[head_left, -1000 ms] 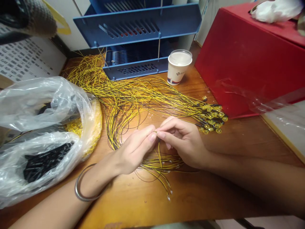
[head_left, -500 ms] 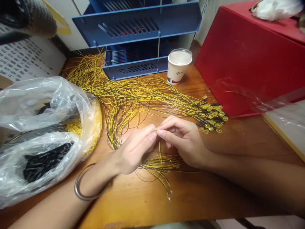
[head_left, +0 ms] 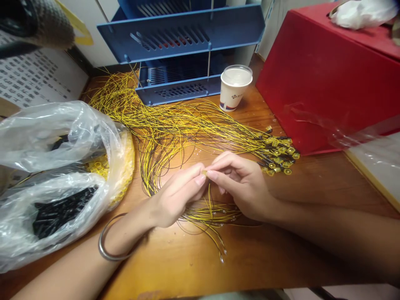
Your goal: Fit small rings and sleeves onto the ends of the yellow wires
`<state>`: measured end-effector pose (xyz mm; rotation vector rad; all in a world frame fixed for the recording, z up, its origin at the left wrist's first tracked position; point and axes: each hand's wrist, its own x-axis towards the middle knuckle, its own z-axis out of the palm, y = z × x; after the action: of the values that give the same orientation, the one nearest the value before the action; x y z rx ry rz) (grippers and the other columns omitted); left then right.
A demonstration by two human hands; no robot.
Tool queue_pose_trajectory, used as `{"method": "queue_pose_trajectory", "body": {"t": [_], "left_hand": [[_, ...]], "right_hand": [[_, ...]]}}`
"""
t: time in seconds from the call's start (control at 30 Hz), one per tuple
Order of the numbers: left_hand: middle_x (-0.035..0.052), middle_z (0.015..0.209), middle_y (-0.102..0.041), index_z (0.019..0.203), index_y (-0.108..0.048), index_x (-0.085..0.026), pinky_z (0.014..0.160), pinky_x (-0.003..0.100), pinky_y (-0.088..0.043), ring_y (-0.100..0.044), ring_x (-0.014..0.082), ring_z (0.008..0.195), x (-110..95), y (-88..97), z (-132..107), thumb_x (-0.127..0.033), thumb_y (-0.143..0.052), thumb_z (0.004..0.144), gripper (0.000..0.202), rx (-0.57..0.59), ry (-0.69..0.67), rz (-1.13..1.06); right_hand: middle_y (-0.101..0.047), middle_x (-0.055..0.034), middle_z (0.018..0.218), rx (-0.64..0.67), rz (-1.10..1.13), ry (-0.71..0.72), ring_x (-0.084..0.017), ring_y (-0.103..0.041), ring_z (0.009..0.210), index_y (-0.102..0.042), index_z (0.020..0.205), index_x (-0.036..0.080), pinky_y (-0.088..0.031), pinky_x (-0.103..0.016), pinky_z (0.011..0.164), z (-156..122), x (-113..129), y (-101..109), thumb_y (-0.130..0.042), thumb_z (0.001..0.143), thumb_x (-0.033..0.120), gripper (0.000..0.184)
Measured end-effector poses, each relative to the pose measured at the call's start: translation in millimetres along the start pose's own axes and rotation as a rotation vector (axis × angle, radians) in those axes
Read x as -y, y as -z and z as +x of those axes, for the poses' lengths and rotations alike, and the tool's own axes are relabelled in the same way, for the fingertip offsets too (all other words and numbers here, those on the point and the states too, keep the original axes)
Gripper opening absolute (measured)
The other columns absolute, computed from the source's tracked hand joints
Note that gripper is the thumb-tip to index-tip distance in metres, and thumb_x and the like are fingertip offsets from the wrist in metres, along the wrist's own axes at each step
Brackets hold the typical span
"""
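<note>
Between the fingertips of both hands is a small yellow cap, mostly covered by the fingers. My left hand pinches it from the left, and my right hand pinches it from the right. A thin yellow wire hangs down below the fingers. Under the hands lies a bundle of yellow and black wires with small clear tips. Further right, several wires end in black sleeves and yellow caps. The long tangle of wires runs back across the wooden table.
At the left, plastic bags hold black tubes and yellow caps. A paper cup stands before the blue tray rack. On the right is a red box with a white plastic bundle on top.
Both hands keep their pinch on the yellow cap in nearly the same place. The whole view has shifted very slightly.
</note>
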<state>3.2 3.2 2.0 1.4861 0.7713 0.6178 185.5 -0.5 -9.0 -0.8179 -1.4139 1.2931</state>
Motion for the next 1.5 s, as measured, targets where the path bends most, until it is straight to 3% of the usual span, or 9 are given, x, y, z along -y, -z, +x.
{"method": "queue_pose_trajectory", "body": {"t": [0.53, 0.7, 1.5], "left_hand": [[-0.0055, 0.062, -0.031, 0.072, -0.035, -0.018, 0.052, 0.026, -0.023, -0.026, 0.0088, 0.055, 1.1, -4.5, 0.0, -0.042, -0.037, 0.101, 0.038, -0.043, -0.023, -0.016], [-0.005, 0.065, -0.034, 0.075, -0.036, -0.017, 0.054, 0.025, -0.026, -0.029, 0.0086, 0.058, 2.6, -0.9, -1.2, -0.041, -0.036, 0.103, 0.037, 0.009, -0.008, -0.016], [-0.0054, 0.064, -0.032, 0.075, -0.034, -0.018, 0.052, 0.024, -0.025, -0.027, 0.0083, 0.056, 5.1, 0.1, -1.3, -0.041, -0.036, 0.102, 0.036, 0.006, -0.02, -0.007]], "right_hand": [[-0.061, -0.0009, 0.078, -0.025, -0.062, 0.054, -0.009, -0.054, 0.063, -0.067, 0.086, 0.018, -0.04, -0.022, 0.049, -1.1, -1.1, -0.7, -0.068, 0.088, 0.019, 0.002], [-0.062, -0.0021, 0.079, -0.039, -0.091, 0.058, -0.012, -0.057, 0.069, -0.068, 0.086, 0.019, -0.041, -0.024, 0.052, -0.9, -1.5, -1.1, -0.068, 0.087, 0.02, 0.002], [-0.063, -0.0016, 0.076, -0.04, -0.024, 0.023, -0.01, -0.054, 0.062, -0.068, 0.085, 0.019, -0.04, -0.022, 0.046, 0.2, 0.1, -3.8, -0.069, 0.085, 0.019, 0.001]]}}
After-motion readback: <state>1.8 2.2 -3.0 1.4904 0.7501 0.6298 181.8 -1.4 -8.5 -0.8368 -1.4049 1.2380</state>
